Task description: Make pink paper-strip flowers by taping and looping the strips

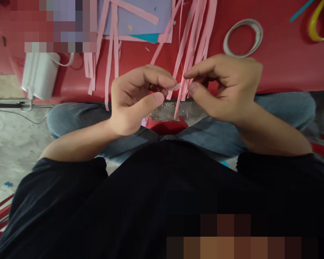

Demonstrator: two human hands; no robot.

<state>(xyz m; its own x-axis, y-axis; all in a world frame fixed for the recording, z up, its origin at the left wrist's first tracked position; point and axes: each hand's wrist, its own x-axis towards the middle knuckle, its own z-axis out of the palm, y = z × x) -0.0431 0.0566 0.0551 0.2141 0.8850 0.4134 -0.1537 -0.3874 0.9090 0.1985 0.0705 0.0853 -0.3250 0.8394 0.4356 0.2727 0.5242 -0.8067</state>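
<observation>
This is looking like a simple paper-craft workspace; whether it is occupying a home or a workshop is remaining unclear. Across the top of the frame a red table is stretching, with pink strips trailing over its edge, a lavender sheet lying at upper centre and a tape roll resting at upper right. Bare concrete floor is showing at left, where a blue scrap is lying.
</observation>
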